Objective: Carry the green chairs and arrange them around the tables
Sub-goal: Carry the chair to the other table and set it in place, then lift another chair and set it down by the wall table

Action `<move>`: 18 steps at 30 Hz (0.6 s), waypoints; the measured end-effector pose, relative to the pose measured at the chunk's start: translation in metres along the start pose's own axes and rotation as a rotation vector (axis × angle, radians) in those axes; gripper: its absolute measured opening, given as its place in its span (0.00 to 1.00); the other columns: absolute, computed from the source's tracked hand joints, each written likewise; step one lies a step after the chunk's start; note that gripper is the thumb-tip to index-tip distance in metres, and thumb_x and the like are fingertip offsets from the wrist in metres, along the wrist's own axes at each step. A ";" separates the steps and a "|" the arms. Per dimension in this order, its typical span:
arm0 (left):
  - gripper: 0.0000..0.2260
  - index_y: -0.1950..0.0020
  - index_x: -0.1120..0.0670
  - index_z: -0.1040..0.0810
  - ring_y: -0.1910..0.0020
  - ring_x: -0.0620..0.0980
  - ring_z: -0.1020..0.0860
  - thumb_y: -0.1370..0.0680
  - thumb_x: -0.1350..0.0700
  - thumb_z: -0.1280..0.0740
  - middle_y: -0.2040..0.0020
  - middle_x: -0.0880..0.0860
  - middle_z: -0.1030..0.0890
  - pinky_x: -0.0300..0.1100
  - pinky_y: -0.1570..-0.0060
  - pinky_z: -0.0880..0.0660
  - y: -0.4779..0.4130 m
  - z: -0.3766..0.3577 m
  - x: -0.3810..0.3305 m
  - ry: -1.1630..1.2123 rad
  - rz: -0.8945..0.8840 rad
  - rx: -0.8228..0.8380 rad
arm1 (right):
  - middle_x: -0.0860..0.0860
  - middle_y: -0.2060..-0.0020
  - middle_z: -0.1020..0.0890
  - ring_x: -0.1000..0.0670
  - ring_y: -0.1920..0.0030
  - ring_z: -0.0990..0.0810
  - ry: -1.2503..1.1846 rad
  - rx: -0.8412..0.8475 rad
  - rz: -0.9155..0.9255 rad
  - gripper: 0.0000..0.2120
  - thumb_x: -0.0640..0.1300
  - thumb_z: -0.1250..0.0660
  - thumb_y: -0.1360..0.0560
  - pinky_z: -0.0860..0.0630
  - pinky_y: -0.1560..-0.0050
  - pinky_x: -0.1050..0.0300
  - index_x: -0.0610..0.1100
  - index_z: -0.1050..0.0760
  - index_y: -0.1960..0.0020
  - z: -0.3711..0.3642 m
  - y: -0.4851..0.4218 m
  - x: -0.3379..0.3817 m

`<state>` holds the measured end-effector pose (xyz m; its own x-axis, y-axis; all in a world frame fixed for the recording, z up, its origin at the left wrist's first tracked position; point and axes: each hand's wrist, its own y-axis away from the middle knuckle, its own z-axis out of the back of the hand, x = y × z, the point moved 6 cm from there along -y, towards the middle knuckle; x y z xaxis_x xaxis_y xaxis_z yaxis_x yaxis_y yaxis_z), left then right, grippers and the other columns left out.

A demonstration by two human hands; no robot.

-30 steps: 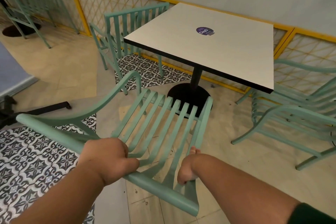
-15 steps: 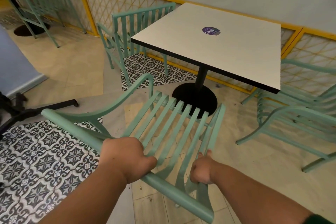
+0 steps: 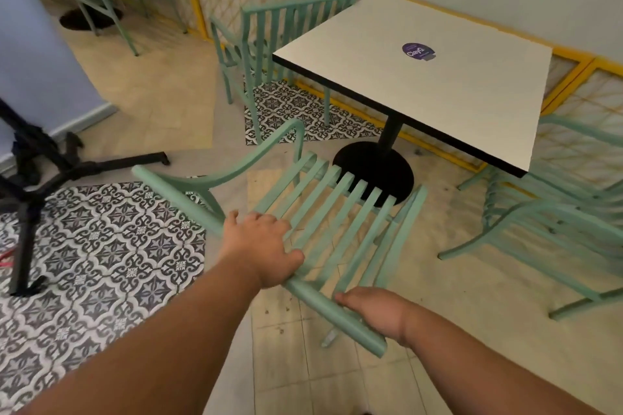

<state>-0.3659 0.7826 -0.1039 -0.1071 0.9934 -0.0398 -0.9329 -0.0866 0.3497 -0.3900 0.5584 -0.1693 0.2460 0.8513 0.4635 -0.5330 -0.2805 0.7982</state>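
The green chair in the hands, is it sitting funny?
Yes. The green slatted metal chair is tipped, not standing flat, with the left hand and right hand on its top rail, beside the square white table.

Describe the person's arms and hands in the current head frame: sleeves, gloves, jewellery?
Two bare forearms enter from the bottom edge. The left hand and right hand wear no gloves, and no rings, watch or wristband show on the parts in view. No sleeve is visible in this frame; both arms are uncovered up to the picture's edge.
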 end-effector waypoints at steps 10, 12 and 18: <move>0.30 0.20 0.53 0.35 0.24 0.55 0.33 0.19 0.40 0.37 0.24 0.55 0.28 0.55 0.24 0.35 0.097 0.056 0.074 0.384 0.125 -0.263 | 0.51 0.29 0.25 0.48 0.34 0.24 0.341 -0.347 0.368 0.27 0.66 0.45 0.18 0.27 0.33 0.46 0.53 0.28 0.27 0.027 0.105 0.121; 0.30 0.20 0.53 0.35 0.24 0.56 0.32 0.18 0.42 0.38 0.24 0.56 0.28 0.55 0.25 0.34 0.112 0.075 0.105 0.396 0.198 -0.312 | 0.48 0.25 0.29 0.46 0.29 0.27 0.412 -0.405 0.432 0.30 0.66 0.45 0.18 0.30 0.29 0.45 0.51 0.34 0.22 0.026 0.112 0.149; 0.29 0.19 0.50 0.37 0.23 0.56 0.33 0.18 0.41 0.41 0.23 0.54 0.29 0.57 0.26 0.34 0.131 0.114 0.202 0.269 0.226 -0.335 | 0.45 0.24 0.30 0.44 0.24 0.35 0.584 -0.570 0.511 0.32 0.65 0.47 0.18 0.36 0.24 0.45 0.47 0.37 0.20 0.019 0.109 0.243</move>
<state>-0.4703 0.9800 0.0404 -0.3639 0.8964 -0.2532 -0.9306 -0.3614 0.0582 -0.3731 0.7263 0.0371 -0.4848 0.8155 0.3161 -0.8153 -0.5522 0.1743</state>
